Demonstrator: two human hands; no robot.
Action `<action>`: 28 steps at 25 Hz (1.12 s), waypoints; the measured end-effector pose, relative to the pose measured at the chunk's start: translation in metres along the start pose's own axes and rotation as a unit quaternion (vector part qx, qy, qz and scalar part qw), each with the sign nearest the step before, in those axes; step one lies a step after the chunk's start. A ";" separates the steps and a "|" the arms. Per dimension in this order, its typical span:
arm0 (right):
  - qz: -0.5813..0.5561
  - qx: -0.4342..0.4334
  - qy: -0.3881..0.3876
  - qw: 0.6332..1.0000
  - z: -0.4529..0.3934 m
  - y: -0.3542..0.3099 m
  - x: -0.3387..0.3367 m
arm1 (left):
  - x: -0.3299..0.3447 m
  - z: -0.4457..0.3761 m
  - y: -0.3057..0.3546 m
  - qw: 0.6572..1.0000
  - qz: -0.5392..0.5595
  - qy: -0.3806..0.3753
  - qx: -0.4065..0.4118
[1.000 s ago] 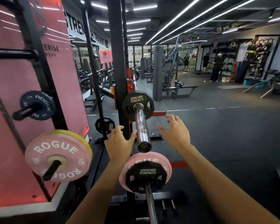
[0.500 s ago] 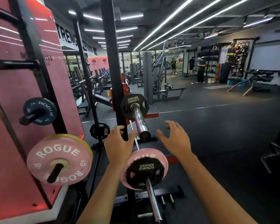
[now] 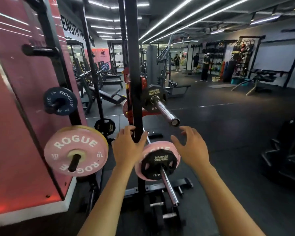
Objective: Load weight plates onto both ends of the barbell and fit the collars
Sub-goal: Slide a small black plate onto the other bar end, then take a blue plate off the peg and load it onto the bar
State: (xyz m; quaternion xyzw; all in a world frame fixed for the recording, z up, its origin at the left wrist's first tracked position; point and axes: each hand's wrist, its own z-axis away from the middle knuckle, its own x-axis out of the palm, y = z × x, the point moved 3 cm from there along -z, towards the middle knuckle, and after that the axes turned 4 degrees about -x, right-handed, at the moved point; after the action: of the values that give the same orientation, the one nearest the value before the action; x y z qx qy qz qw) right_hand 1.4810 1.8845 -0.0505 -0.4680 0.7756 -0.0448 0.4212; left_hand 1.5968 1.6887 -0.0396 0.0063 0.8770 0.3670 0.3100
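Barbell sleeve (image 3: 165, 111) juts just above both empty, spread hands (image 3: 126, 149).

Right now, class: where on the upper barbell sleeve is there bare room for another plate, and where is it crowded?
Bare: the barbell sleeve outward of the 2.5 Hammer Strength plate. Crowded: the lower bar's pink Rogue plate and 10 kg plate.

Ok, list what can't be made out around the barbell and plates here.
All in the head view:
- Barbell: far end hidden behind the rack upright.
- Collars: none visible.
- Pink plate behind the black 10 kg plate: its weight marking is covered by that plate.
- Left hand: blurred, so contact with the upright is unclear.
- Right hand: blurred fingertips.
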 end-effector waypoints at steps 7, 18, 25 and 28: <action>-0.084 -0.072 -0.065 0.992 0.029 -0.124 0.056 | -0.101 0.034 -0.083 0.995 -0.045 0.053 -0.072; -0.209 -0.206 -0.177 0.939 0.085 -0.313 0.144 | -0.283 0.090 -0.181 0.952 -0.129 0.224 -0.166; -0.245 -0.214 -0.200 0.924 0.082 -0.351 0.187 | -0.305 0.086 -0.213 0.942 -0.147 0.236 -0.189; -0.261 -0.204 -0.218 0.918 0.066 -0.355 0.217 | -0.298 0.065 -0.230 0.938 -0.163 0.235 -0.194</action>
State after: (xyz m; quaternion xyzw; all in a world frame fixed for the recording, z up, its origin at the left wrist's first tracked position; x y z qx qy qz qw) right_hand 1.7269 1.5424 -0.0608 -0.7273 0.5073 0.1091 0.4492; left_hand 1.9228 1.4909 -0.0627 -0.2833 0.8257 0.4655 0.1456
